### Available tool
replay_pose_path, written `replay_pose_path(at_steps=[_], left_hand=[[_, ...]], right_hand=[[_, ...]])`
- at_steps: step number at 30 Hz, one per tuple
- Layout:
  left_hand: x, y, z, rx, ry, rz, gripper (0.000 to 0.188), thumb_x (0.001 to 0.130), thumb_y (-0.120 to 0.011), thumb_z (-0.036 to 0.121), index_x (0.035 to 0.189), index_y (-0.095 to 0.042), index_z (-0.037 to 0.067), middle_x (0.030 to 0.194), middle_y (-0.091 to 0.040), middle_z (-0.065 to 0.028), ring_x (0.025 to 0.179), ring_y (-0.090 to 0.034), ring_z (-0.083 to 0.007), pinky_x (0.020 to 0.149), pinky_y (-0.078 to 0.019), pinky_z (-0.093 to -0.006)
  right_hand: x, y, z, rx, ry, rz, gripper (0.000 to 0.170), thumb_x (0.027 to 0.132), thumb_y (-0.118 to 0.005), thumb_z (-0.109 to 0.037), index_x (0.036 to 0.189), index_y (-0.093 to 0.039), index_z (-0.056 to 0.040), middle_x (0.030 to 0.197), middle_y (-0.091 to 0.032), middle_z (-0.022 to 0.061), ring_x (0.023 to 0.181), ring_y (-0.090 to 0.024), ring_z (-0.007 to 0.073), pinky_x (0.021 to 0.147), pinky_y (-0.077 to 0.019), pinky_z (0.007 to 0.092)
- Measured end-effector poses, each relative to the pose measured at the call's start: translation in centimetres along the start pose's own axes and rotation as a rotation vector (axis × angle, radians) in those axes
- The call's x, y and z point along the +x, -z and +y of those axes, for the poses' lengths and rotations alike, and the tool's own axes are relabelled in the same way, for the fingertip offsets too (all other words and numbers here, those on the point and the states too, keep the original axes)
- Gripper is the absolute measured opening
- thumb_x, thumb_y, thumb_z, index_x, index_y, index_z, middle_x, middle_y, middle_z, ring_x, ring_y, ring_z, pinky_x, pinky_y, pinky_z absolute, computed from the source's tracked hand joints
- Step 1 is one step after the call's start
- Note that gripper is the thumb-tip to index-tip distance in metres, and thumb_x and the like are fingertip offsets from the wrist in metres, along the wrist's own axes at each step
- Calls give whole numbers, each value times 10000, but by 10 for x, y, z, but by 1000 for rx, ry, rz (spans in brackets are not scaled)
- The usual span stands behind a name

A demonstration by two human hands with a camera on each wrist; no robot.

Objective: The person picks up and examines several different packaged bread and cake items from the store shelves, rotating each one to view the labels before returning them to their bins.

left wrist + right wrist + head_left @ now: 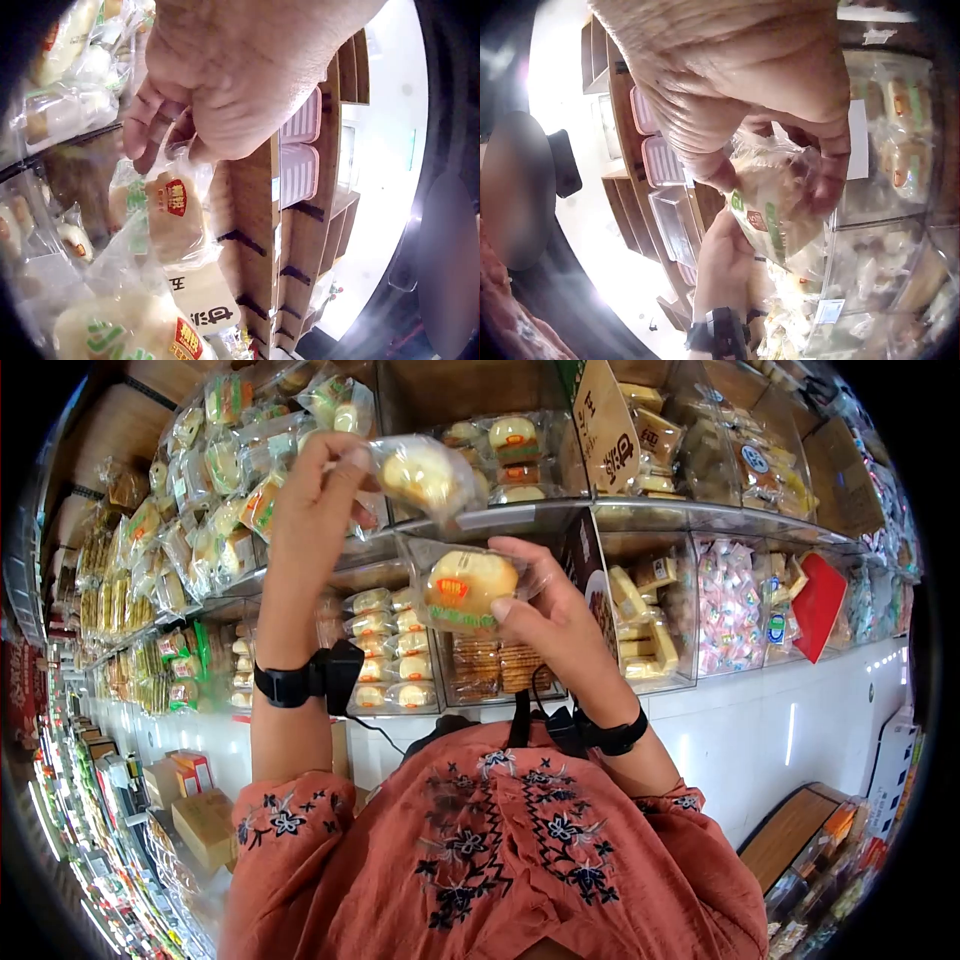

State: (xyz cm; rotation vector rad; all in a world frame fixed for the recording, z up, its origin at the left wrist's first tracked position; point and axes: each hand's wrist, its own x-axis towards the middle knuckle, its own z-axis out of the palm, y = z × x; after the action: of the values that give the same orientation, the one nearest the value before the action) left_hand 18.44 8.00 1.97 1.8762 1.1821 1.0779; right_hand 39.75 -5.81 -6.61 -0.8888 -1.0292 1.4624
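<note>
Clear acrylic bins (660, 515) of packaged snacks crowd both grips, and one tall brown cardboard sign (602, 425) sticks up beyond the right one. Two buns in hand, one apiece: the left hand (318, 485) pinches a pale plastic-wrapped bun (422, 472), the right hand (550, 615) grips a golden plastic-wrapped bun (470, 588). A bin edge (540, 510) runs behind them; there's open room between the buns.

One clear-wrapped pale bun (422, 472), blurred, is pinched by its wrapper in the left hand (328, 478); another (470, 586), golden-topped, wrapper printed red and green, is gripped in the right hand (555, 610); both sit near the upper shelf's front edge (555, 507).
</note>
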Motion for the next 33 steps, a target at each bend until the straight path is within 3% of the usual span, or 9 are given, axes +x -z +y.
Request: replay_pose_path(at_steps=[2, 3, 7, 13, 33], left_hand=[[4, 2, -2, -12, -13, 80, 211, 1041, -576, 212, 1157, -610, 39, 882, -674, -34, 738, -630, -95, 630, -499, -232], [4, 2, -2, -40, -37, 109, 231, 1041, -579, 220, 1168, -606, 29, 933, -676, -45, 792, -663, -107, 624, -499, -237], [-6, 0, 3, -115, -49, 234, 239, 1042, -582, 216, 1153, -602, 5, 1007, -656, -53, 845, -680, -126, 624, -505, -243], [-23, 8, -6, -153, 10, 292, 237, 1037, -593, 228, 1154, -599, 22, 992, -637, -57, 856, -665, -148, 654, -529, -258], [-53, 9, -9, -196, 42, 270, 253, 1041, -584, 229, 1198, -604, 31, 1048, -633, -43, 912, -639, -124, 697, -551, -267]], right_hand=[[-3, 6, -6, 98, -89, -5, 556, 975, -639, -174, 1474, -426, -52, 1291, -539, 102, 1183, -554, 167, 969, -505, 304], [-4, 7, -7, 110, -86, 14, 551, 970, -642, -173, 1466, -434, -52, 1261, -542, 90, 1167, -553, 163, 926, -533, 306], [-4, 17, 5, 105, -17, 25, 551, 957, -654, -151, 1458, -446, -52, 1291, -534, 85, 1170, -542, 146, 967, -495, 291], [-6, 14, 1, 29, 156, 7, 578, 934, -672, -89, 1467, -450, -64, 1306, -543, 57, 1189, -528, 128, 1006, -453, 282], [-17, 8, -4, -68, 229, -85, 598, 885, -656, -65, 1458, -482, -61, 1381, -525, 53, 1308, -472, 151, 1124, -355, 315]])
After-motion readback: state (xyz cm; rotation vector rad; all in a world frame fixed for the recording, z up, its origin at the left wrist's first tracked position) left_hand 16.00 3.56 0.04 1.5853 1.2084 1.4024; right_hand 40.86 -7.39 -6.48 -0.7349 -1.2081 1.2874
